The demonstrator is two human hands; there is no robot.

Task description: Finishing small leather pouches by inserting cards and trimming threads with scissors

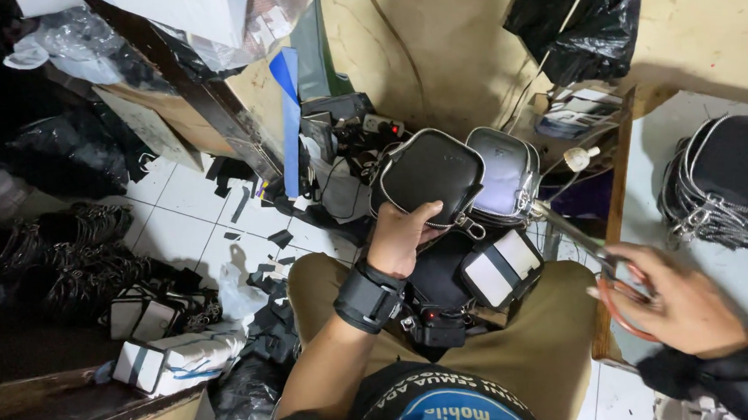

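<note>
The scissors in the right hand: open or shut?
Open. The scissors in the right hand show blades spreading toward the silver pouch, fingers through the orange handles.

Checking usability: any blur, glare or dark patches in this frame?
Head view: right hand and scissors slightly motion-blurred; left hand on the black pouch sharp; glare on the silver pouch; left edge sunk in shadow; wide-angle bending at the edges.

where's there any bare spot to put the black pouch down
Bare patches: white table top between the wooden edge and the pile of pouches, and floor tiles left of the knee. The lap under the left hand is crowded.
</note>
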